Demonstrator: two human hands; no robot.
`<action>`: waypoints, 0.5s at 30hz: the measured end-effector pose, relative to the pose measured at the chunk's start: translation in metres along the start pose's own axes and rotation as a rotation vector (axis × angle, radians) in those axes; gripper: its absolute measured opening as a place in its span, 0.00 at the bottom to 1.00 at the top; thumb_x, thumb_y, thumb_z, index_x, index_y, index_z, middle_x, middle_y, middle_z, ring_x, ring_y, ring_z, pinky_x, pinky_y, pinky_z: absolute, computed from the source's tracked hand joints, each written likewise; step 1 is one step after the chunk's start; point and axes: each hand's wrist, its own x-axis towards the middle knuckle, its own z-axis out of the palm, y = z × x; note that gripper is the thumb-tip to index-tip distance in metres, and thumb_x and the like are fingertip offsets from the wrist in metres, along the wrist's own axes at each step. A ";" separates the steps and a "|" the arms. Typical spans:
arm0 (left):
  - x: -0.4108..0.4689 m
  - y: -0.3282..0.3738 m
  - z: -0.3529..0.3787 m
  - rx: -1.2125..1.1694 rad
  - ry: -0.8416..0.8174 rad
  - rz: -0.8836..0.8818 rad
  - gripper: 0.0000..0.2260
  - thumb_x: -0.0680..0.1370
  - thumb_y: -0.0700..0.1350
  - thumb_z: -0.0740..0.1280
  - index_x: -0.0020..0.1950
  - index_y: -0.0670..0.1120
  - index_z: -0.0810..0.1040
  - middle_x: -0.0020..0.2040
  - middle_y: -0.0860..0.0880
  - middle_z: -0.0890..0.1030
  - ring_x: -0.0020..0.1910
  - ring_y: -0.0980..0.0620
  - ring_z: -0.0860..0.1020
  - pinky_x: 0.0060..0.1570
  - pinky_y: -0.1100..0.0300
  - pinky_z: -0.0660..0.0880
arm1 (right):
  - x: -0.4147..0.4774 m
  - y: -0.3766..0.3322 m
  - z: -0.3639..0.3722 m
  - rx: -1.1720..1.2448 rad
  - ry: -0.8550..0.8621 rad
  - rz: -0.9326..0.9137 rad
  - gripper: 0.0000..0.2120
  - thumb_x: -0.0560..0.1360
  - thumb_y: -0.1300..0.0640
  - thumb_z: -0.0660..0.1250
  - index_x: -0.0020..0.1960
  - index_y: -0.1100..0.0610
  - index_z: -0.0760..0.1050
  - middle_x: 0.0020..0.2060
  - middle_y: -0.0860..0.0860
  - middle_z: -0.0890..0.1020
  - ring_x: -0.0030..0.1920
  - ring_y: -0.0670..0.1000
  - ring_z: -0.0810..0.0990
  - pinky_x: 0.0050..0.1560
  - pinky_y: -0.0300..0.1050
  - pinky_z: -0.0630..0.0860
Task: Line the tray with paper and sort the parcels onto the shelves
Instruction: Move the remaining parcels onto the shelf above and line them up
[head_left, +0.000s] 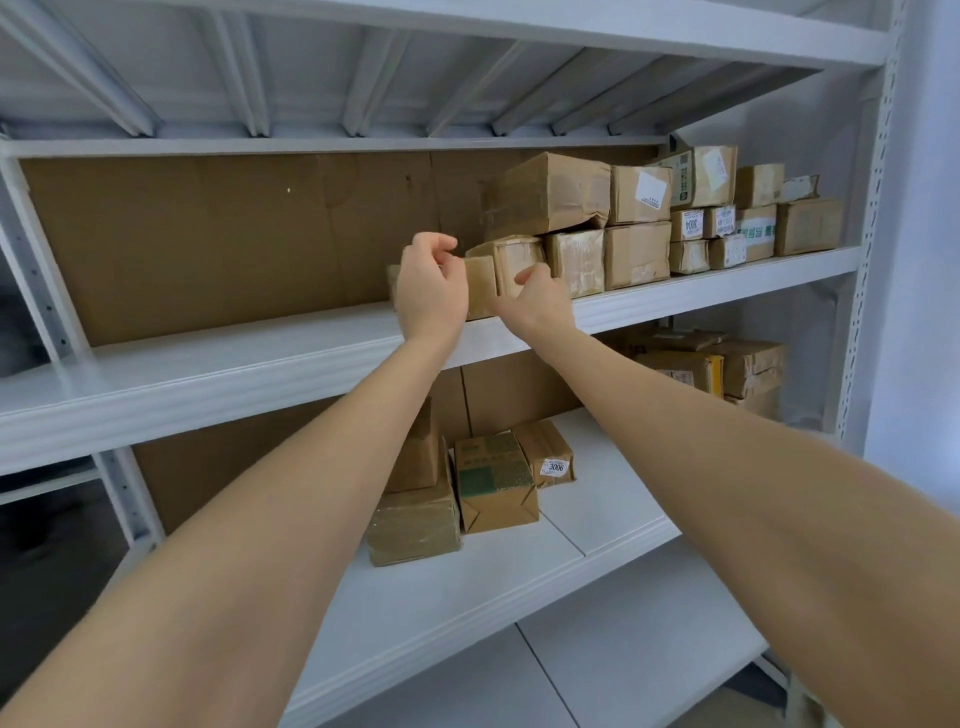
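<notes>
Frontal view: I face a white metal shelving rack (208, 384) that fills the frame. Upper centre: slanted white stiffening ribs (363, 78) run under its top board. Right edge: a perforated white steel upright (875, 197), with a plain pale bluish wall (924, 312) beyond it. Centre left: a brown cardboard backing sheet (208, 244) closes the middle level. A second brown sheet (176, 467) backs the level below. Lower left: a dark, blurred gap (41, 545) lies beside the rack. The light is even and soft.

The left hand (431, 296) hides the small parcel (480, 286)'s middle.
</notes>
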 end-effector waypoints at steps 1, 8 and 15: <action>-0.012 -0.003 0.002 -0.046 -0.080 0.046 0.07 0.80 0.40 0.59 0.53 0.44 0.76 0.49 0.49 0.78 0.49 0.50 0.77 0.47 0.59 0.76 | -0.005 0.005 0.001 0.014 0.027 0.005 0.20 0.74 0.52 0.69 0.62 0.54 0.66 0.60 0.55 0.71 0.58 0.56 0.73 0.60 0.55 0.75; -0.069 -0.049 0.024 -0.049 -0.495 -0.132 0.11 0.81 0.47 0.59 0.42 0.51 0.78 0.39 0.51 0.80 0.39 0.53 0.78 0.41 0.57 0.75 | -0.039 0.051 0.008 -0.072 -0.008 0.102 0.13 0.76 0.54 0.67 0.57 0.53 0.69 0.60 0.56 0.71 0.58 0.57 0.73 0.57 0.51 0.75; -0.094 -0.127 0.032 0.203 -0.671 -0.412 0.18 0.79 0.49 0.64 0.68 0.46 0.70 0.66 0.45 0.73 0.62 0.46 0.73 0.61 0.51 0.72 | -0.048 0.095 0.045 -0.102 -0.181 0.245 0.22 0.75 0.51 0.68 0.66 0.54 0.69 0.63 0.57 0.73 0.61 0.58 0.74 0.61 0.54 0.75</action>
